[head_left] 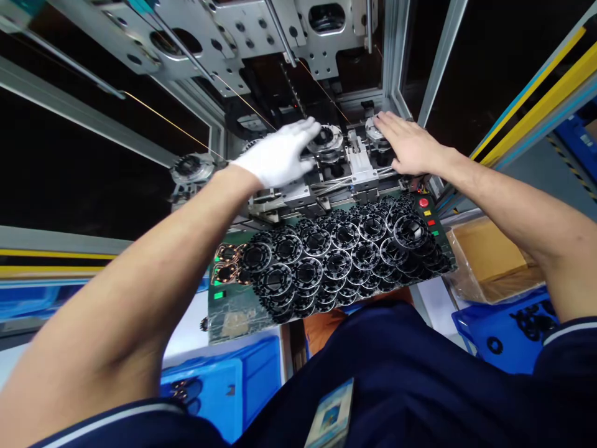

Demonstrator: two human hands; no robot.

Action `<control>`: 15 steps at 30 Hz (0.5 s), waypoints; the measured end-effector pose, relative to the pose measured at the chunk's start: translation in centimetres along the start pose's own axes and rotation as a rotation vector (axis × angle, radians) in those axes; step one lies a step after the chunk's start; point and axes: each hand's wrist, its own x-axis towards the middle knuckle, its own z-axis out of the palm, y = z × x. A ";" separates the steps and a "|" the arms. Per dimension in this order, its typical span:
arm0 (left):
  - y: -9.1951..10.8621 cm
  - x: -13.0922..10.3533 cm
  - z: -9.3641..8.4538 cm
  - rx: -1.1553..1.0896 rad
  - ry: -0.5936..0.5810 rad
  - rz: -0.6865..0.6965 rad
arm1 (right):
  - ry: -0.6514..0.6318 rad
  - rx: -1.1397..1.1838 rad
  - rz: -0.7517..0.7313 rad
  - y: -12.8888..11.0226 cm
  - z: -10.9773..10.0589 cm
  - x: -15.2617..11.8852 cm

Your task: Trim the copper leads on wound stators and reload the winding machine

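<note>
My left hand (282, 154), in a white glove, reaches over the row of machine fixtures with its fingers stretched out. Its fingertips are at the edge of a round metal fixture (326, 140) with a dark slotted ring in it; I cannot tell whether they touch. Bare and flat-fingered, my right hand (413, 144) rests at the rightmost round fixture (374, 129), covering part of it. Neither hand shows anything gripped. Another round fixture (190, 168) stands at the far left. Stacked black motor stators (336, 264) with silver rims fill much of the green bench panel in front of me.
Copper-wound stators (225, 272) lie left of the stacks. A red button (423, 203) sits at the panel's right. Thin wires run down from metal rods (280, 31) overhead. A cardboard box (487, 258) and blue bins (252, 386) stand below, some holding dark rings.
</note>
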 end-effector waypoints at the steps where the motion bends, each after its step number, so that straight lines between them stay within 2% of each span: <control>1: -1.4 -1.8 -0.7 -0.009 0.080 -0.006 | 0.000 -0.002 0.005 -0.2 0.2 -0.6; 4: -6.8 -7.3 -2.8 0.057 0.326 -0.156 | 0.015 -0.020 0.010 -0.3 0.5 -1.0; 6: -10.1 -10.5 -3.0 0.057 0.306 -0.257 | 0.036 -0.029 -0.007 0.1 0.7 -0.6; 8: -12.5 -12.7 -2.1 0.002 0.216 -0.333 | 0.051 -0.035 -0.027 0.7 0.8 -0.2; 10: -13.9 -13.7 -0.7 -0.057 0.168 -0.378 | 0.038 -0.044 -0.042 1.5 0.6 0.3; 12: -14.4 -13.9 0.3 -0.093 0.162 -0.387 | -0.005 -0.035 -0.042 2.2 0.0 1.1; 13: -14.5 -13.9 0.4 -0.101 0.161 -0.379 | 0.006 -0.017 -0.038 2.4 -0.4 1.4; 15: -14.5 -13.9 0.4 -0.110 0.166 -0.362 | 0.117 0.032 -0.033 2.3 -0.8 2.0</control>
